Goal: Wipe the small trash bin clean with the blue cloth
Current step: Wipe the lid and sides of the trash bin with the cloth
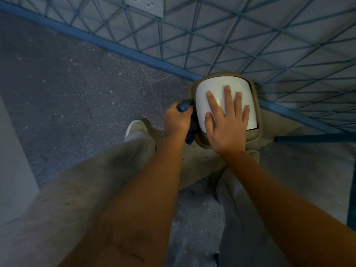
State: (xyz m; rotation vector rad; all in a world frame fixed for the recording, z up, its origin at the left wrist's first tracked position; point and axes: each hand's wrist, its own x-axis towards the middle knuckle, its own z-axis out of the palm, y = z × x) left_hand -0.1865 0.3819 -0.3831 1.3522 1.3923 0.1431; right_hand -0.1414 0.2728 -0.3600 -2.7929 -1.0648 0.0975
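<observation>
Trouser legs (63,199), pale and loose, fill the near foreground, with both bare forearms reaching forward over them. Pale shoe (134,128) is planted on the speckled floor (77,93) at left; the second shoe (254,154) shows only as a sliver beside the right wrist.

Left hand (178,120): fingers curled tight round the blue cloth (184,106), which is bunched in the fist. One end sticks out above the knuckles and another hangs below the hand. The cloth lies against the left side of the bin, at its rim.

Right hand (227,128): flat, fingers straight and spread, palm down on the white lid (217,85). It grasps nothing.

Small trash bin (257,105): tan body, with the white lid set inside the rim. It stands on the floor just ahead of the feet, in the corner, close to the wall. Whether it touches the wall cannot be told.

Wall (250,35): grey, with a blue triangular lattice pattern and a blue skirting strip (115,47) along its base. Socket plate (142,4) is partly in view at the top edge.
</observation>
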